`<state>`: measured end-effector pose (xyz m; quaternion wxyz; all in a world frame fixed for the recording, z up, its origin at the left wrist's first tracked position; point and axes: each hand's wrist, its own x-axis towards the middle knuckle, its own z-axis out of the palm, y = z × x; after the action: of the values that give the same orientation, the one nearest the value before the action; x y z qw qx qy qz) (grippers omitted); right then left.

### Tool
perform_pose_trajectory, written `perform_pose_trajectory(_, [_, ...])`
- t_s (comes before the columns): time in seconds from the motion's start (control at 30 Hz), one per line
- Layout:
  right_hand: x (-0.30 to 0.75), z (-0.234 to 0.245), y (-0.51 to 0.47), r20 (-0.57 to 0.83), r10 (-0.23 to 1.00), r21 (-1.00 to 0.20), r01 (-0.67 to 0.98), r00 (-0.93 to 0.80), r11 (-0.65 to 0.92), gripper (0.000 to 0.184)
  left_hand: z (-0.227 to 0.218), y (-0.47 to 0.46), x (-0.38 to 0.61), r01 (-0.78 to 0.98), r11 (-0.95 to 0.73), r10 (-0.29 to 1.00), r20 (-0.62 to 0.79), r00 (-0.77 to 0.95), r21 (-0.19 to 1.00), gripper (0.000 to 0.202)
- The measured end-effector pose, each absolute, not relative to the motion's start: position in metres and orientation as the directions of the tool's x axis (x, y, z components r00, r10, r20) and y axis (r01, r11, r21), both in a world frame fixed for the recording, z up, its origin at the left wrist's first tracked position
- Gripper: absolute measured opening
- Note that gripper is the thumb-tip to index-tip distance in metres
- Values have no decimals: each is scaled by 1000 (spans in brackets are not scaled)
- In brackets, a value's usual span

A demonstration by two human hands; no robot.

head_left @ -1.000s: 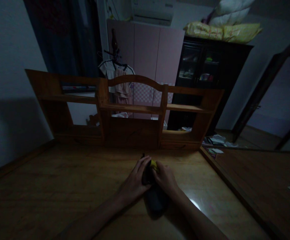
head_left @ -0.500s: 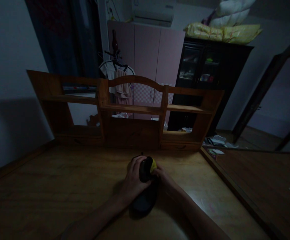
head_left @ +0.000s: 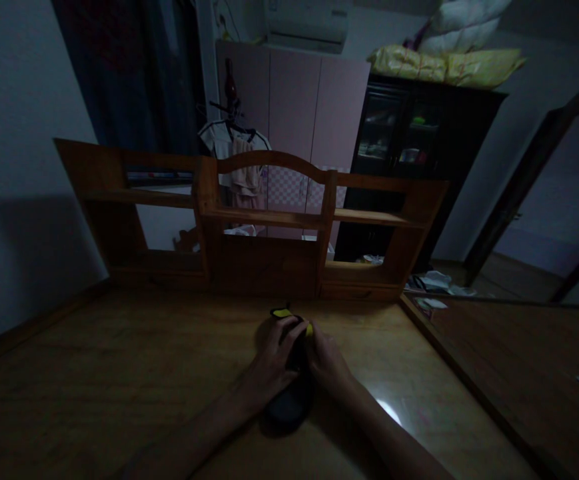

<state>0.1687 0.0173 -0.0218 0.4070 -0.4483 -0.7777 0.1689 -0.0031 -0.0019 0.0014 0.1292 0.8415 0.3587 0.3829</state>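
Observation:
A black and yellow shoe-like object (head_left: 289, 405) lies on the wooden tabletop (head_left: 169, 373), its dark rounded end toward me. Dim light hides its exact kind. My left hand (head_left: 275, 363) is closed over the middle from the left, its fingers bent across the top. From the right, my right hand (head_left: 328, 357) grips the side, thumb and fingers close to a small yellow patch. More yellow with a black edge shows beyond my left fingers at the far end. The part between both hands is mostly covered.
Behind the tabletop stands a wooden shelf unit (head_left: 264, 217). A raised wooden edge (head_left: 449, 353) runs along the right. Farther back are a pink wardrobe (head_left: 294, 100), hanging clothes (head_left: 242, 160) and a dark cabinet (head_left: 419, 167). Papers (head_left: 434, 303) lie beyond the right corner.
My left fingers have shifted across the top of the object, and its glossy black part is now mostly covered. Yellow has come into view at the far end. My right hand has moved slightly.

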Motion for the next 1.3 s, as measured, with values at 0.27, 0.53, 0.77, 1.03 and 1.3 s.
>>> perform_pose_trajectory(0.27, [174,-1,11,580,754,-227,828,-308,513,32,3,-4,4,406,-725,687,549,475,557,87])
perform_pose_trajectory(0.53, [176,-5,13,503,863,-644,642,-54,416,20,7,-5,3,396,-703,710,556,432,590,89])
perform_pose_trajectory(0.77, [165,1,14,441,898,-810,430,0,398,13,4,0,3,446,-622,778,573,258,643,94])
perform_pose_trajectory(1.03, [161,-1,22,-8,983,-987,-157,-184,-37,36,-6,15,1,432,-501,847,528,65,750,85])
perform_pose_trajectory(1.3, [157,-10,26,-94,922,-911,-341,-376,-232,38,-6,17,-1,336,-503,855,516,55,797,81])
